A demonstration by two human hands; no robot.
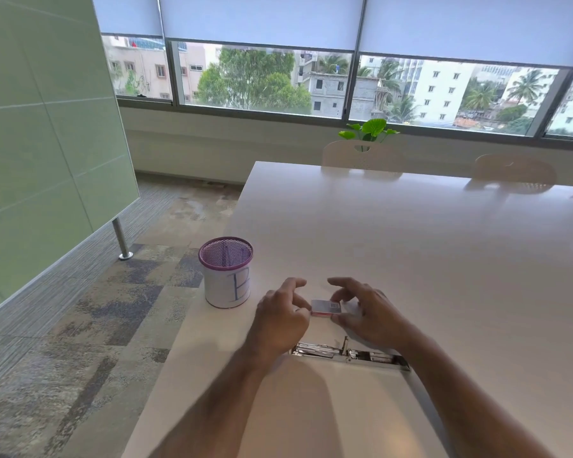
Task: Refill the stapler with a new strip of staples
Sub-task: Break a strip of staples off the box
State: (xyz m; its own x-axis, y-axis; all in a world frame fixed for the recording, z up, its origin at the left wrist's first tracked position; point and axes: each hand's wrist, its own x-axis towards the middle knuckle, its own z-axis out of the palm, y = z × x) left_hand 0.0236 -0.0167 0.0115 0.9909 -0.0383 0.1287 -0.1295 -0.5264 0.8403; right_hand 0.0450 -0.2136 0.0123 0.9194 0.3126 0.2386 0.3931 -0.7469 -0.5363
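Observation:
A small flat staple box (326, 307), pinkish with a pale label on top, lies on the white table (411, 242) between my hands. My left hand (283, 314) grips its left end with thumb and fingers. My right hand (364, 312) holds its right end, fingers curled over the far side. Nearer to me the metal stapler (344, 353) lies opened out flat on the table, silver rail facing up, partly hidden under my right wrist.
A purple mesh pen cup (226, 272) wrapped in white paper marked "B" stands at the table's left edge, just left of my left hand. Two pale chairs (361, 155) and a green plant (369, 128) stand at the far side. The table's left edge drops to carpet.

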